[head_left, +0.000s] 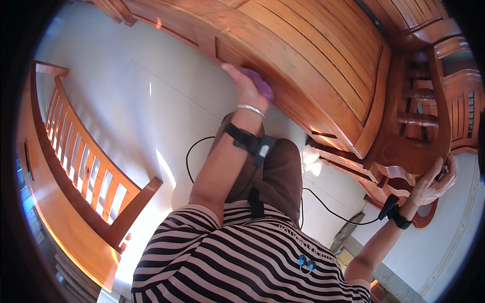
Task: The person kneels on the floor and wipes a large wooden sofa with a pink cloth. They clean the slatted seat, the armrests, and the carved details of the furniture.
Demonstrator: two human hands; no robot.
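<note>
My left hand [248,88] holds a purple cloth [262,81] against the front face of a varnished wooden bench [322,53]. The palm and fingertips are partly hidden behind the cloth and the back of the hand. A slatted seat tops the bench, and its front apron carries recessed panels. Over at the right, my right hand [432,183] rests with curled fingers on the end of the bench's curved wooden armrest [411,155]. Turned spindles [420,119] stand beyond that armrest.
A wooden piece of furniture [91,166] with slats stands at the left on the pale tiled floor [125,87]. A black cable [333,210] runs from my right wrist device. More slatted wooden seating [460,110] is at the far right, near a pale wall [451,235].
</note>
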